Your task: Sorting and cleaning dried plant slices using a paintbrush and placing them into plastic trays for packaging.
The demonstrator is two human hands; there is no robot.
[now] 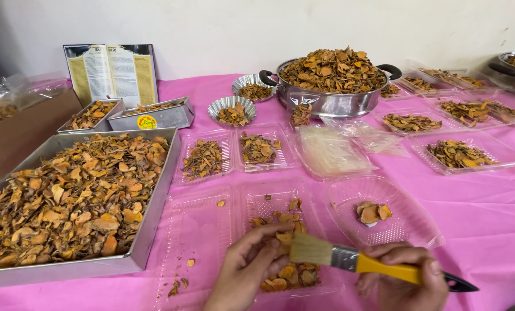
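Observation:
My right hand (410, 282) grips a paintbrush (349, 259) with a yellow handle, black tip and pale bristles pointing left. My left hand (252, 265) rests with its fingers on orange-brown dried slices in a clear plastic tray (269, 196) near the table's front edge. The bristles hover just above that tray, beside my left fingers. A round clear plastic dish (407, 224) with a few slices lies to the right of the tray.
A large metal tray (154, 219) heaped with dried slices fills the left. A steel pot (332, 103) piled with slices stands at the back. Several small clear trays, fluted metal cups (231, 112), plastic bags (332, 150), a cardboard box (21, 132) and an open booklet (111, 69) crowd the pink tablecloth (487, 219).

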